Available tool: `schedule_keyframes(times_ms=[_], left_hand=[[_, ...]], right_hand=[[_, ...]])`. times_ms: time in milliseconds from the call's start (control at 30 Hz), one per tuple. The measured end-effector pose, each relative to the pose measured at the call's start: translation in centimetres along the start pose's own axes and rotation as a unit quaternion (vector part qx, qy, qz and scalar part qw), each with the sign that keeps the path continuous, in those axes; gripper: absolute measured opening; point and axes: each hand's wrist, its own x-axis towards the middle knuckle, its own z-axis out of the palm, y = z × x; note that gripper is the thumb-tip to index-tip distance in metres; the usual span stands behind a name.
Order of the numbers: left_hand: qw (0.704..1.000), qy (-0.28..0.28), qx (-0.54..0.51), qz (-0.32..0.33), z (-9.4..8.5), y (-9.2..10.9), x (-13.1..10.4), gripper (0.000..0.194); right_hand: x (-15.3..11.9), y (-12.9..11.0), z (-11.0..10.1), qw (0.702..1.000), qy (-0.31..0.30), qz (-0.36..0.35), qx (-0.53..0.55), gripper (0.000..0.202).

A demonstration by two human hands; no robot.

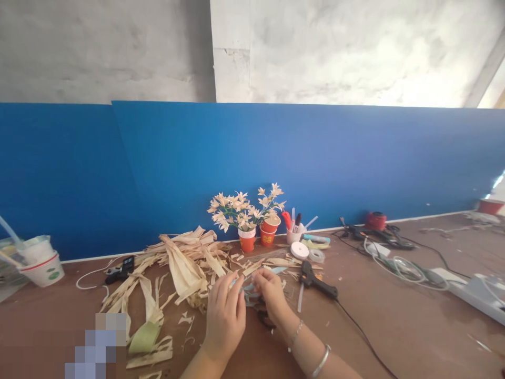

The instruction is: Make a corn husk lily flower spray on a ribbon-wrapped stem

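Observation:
My left hand (225, 311) is over the brown table, its fingers pointing up and away, with the fingertips close to my right hand. The fingers of my right hand (269, 289) are pinched together; anything between them is too small to make out. Pale blue strips (251, 297) lie just behind and between the hands. Black scissor handles (265, 318) show partly under my right wrist. A heap of dried husks (185, 263) spreads to the left of my left hand. Beyond the hands, cream flowers (236, 208) stand in a red paper cup (247, 241).
A black glue gun (317, 281) lies right of my right hand, its cord running toward the front. White tape rolls (300, 251) and a cup of pens (294, 235) sit behind it. Cables and a power strip (477, 300) are at right; white cups (43, 268) at far left.

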Motion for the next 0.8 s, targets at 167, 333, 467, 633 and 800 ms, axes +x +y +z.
schedule_keyframes(times_ms=[167, 333, 467, 633, 800], left_hand=[[0.982, 0.065, -0.115, -0.135, -0.9, -2.4, 0.1, 0.027], [0.918, 0.071, -0.218, -0.324, -0.5, -4.4, 0.0, 0.027], [0.882, 0.058, -0.261, -0.389, -0.4, -4.6, 0.1, 0.032], [0.867, 0.042, -0.281, -0.410, -0.5, -4.5, 0.2, 0.039], [0.836, -0.044, -0.363, -0.409, -0.9, -4.3, 1.0, 0.041]], right_hand=[[1.3, -1.1, -1.4, 0.999, 0.016, 0.020, 0.027, 0.018], [1.8, -1.4, -2.0, 0.998, 0.022, 0.033, 0.057, 0.021], [1.8, -1.2, -2.0, 0.997, 0.018, 0.035, 0.064, 0.023], [1.6, -1.2, -1.8, 0.998, 0.015, 0.038, 0.048, 0.021], [1.4, -1.4, -1.8, 0.998, -0.018, 0.056, 0.005, 0.020]])
